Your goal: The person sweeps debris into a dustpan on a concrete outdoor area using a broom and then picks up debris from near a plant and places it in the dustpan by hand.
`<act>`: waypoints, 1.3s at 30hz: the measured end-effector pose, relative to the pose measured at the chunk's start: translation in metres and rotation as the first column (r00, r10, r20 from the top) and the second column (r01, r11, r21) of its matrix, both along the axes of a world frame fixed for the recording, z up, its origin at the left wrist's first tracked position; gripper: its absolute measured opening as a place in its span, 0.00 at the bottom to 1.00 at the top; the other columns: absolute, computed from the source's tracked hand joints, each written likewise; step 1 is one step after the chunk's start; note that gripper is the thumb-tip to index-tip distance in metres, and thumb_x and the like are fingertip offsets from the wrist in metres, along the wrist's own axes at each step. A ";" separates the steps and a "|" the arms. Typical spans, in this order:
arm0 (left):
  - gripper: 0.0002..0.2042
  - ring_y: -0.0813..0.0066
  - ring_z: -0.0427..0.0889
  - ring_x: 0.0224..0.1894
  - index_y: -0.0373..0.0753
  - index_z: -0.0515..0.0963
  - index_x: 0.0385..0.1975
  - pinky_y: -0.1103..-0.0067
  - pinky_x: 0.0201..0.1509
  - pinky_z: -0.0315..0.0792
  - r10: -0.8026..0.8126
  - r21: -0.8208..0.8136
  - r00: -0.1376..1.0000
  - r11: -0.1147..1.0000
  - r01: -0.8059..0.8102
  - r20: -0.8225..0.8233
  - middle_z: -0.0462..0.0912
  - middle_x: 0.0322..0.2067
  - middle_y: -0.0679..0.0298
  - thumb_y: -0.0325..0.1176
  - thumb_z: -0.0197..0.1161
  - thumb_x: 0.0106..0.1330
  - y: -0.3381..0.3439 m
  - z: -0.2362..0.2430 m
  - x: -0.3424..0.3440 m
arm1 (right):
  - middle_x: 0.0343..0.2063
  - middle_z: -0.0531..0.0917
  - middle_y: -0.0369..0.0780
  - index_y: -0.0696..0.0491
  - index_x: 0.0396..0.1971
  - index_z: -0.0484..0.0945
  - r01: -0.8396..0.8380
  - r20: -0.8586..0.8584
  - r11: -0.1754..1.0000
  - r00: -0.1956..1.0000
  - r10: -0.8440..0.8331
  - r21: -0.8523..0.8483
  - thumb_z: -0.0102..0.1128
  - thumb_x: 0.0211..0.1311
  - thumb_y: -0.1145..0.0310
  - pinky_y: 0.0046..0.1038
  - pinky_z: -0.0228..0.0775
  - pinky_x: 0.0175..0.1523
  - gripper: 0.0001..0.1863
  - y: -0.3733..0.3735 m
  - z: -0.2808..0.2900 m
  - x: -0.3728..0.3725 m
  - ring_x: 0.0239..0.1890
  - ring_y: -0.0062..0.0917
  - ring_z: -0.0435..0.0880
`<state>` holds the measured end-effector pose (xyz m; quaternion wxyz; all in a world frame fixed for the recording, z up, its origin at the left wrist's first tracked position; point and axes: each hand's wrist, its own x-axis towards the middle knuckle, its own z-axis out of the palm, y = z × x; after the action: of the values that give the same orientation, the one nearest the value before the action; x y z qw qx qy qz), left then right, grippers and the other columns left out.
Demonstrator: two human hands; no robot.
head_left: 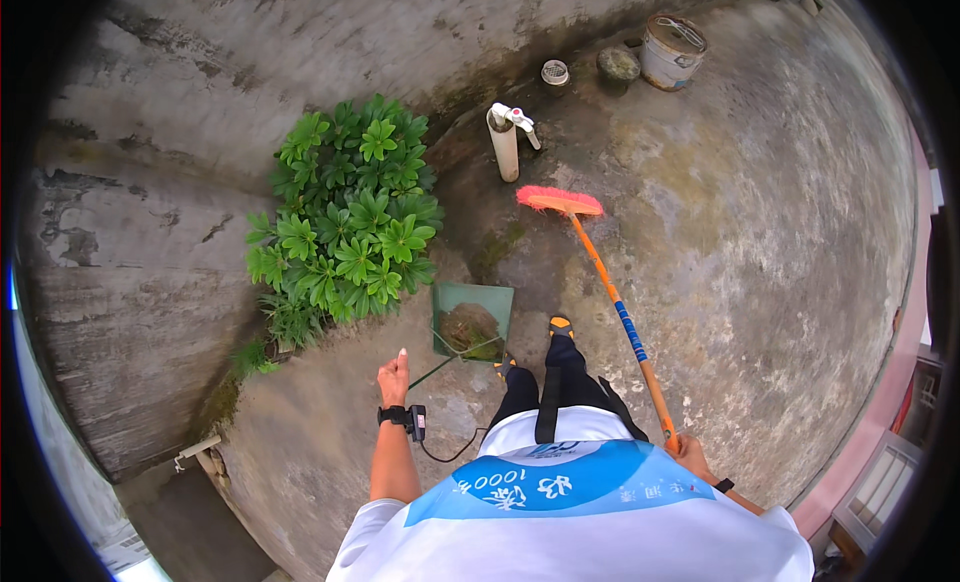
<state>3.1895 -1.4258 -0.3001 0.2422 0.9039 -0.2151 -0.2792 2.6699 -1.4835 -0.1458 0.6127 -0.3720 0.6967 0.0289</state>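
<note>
My right hand [690, 456] is wrapped round the upper end of a long orange broom [598, 257], whose shaft has a blue wrapped section. Its pink-red bristle head rests on the concrete ahead of me, near a standing pipe. My left hand [393, 379] is closed with the thumb up, at the end of a thin green handle leading to a dustpan [488, 298]. That green dustpan sits on the ground just in front of my feet, with a brownish heap of debris [468, 328] in it. My left palm and most of its fingers are hidden from view.
A leafy green shrub [350, 217] grows by the wall at left. Ahead stand a white pipe with a tap [504, 147], a small white drain cap [555, 73], a rounded stone [618, 65] and a rusty bucket [672, 54]. The concrete floor [790, 252] is stained.
</note>
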 end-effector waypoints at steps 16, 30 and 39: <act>0.22 0.79 0.58 0.15 0.31 0.68 0.11 0.78 0.19 0.59 -0.144 0.043 0.989 0.989 0.142 0.038 0.61 0.07 0.65 0.48 0.53 0.54 -0.010 0.037 -0.012 | 0.14 0.74 0.51 0.63 0.18 0.71 -0.457 -0.329 0.875 0.860 0.390 -0.159 0.47 0.42 0.75 0.32 0.68 0.19 0.06 -0.206 -0.163 0.056 0.17 0.38 0.77; 0.25 0.61 0.71 0.18 0.30 0.73 0.16 0.71 0.28 0.65 -0.156 0.122 0.977 0.983 0.139 0.148 0.71 0.12 0.51 0.52 0.49 0.54 0.005 0.007 0.047 | 0.10 0.68 0.37 0.58 0.18 0.66 -0.177 0.014 0.974 0.983 0.181 -0.140 0.47 0.48 0.73 0.21 0.57 0.13 0.05 0.037 0.006 -0.004 0.10 0.18 0.67; 0.21 0.58 0.75 0.28 0.36 0.75 0.19 0.71 0.35 0.66 -0.391 0.038 0.919 0.919 0.393 -0.060 0.76 0.19 0.54 0.49 0.44 0.56 -0.016 -0.047 0.065 | 0.07 0.62 0.34 0.55 0.17 0.60 0.174 0.104 0.978 0.977 -0.186 0.113 0.42 0.45 0.77 0.19 0.50 0.07 0.03 -0.058 -0.033 0.090 0.05 0.16 0.60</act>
<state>3.2543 -1.4422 -0.3469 0.1645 0.8408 -0.3784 -0.3505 2.7594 -1.5419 -0.1792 0.6702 -0.2761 0.6888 -0.0120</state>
